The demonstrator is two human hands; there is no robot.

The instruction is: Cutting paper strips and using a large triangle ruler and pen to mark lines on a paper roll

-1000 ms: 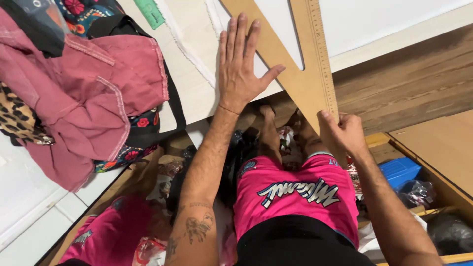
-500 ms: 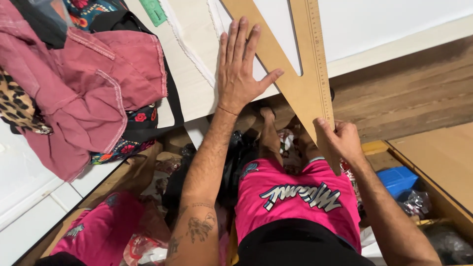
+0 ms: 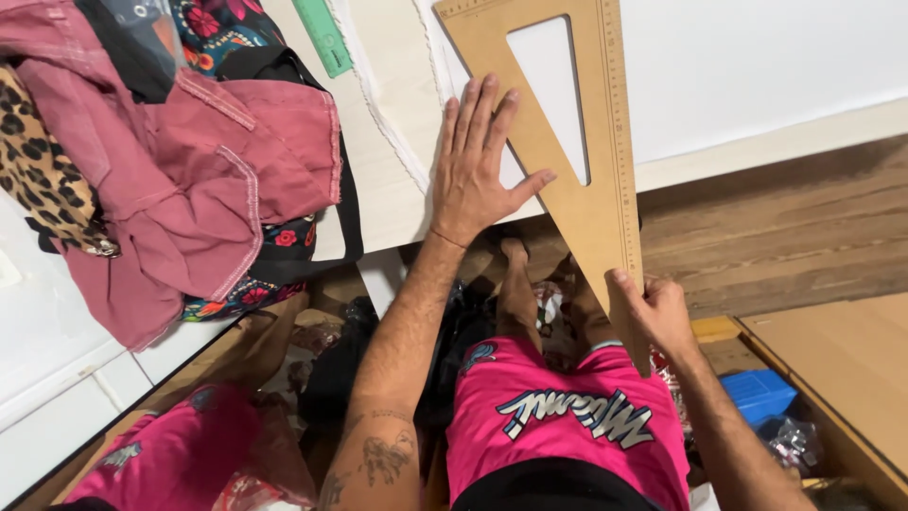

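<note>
Lying at the far left of the table [image 3: 57,378] is a heap of clothes: a leopard-print piece [image 3: 43,161], a dusty pink garment [image 3: 189,189] spread over it, and a black floral fabric [image 3: 284,237] peeking out beneath. Just right of the heap a green ruler [image 3: 323,36] is resting on a cream sheet of cloth [image 3: 397,142] with a frayed edge.

Moving right, the person's left hand [image 3: 478,166] is pressing flat, fingers spread and nothing gripped, on the cloth and on the left edge of the big wooden set square [image 3: 591,203]. The set square is lying across the near edge of the table, its long scaled side on the right and its narrow tip hanging off toward the person. Compared with a second ago it is sitting farther onto the table and more upright, so it looks as though it is being lined up against the cloth.

The right hand [image 3: 657,317] is pinching that overhanging tip between thumb and fingers. Below, pink shorts [image 3: 558,416] are showing, and at the far right a blue box [image 3: 761,393] is sitting in a wooden drawer [image 3: 851,378].
</note>
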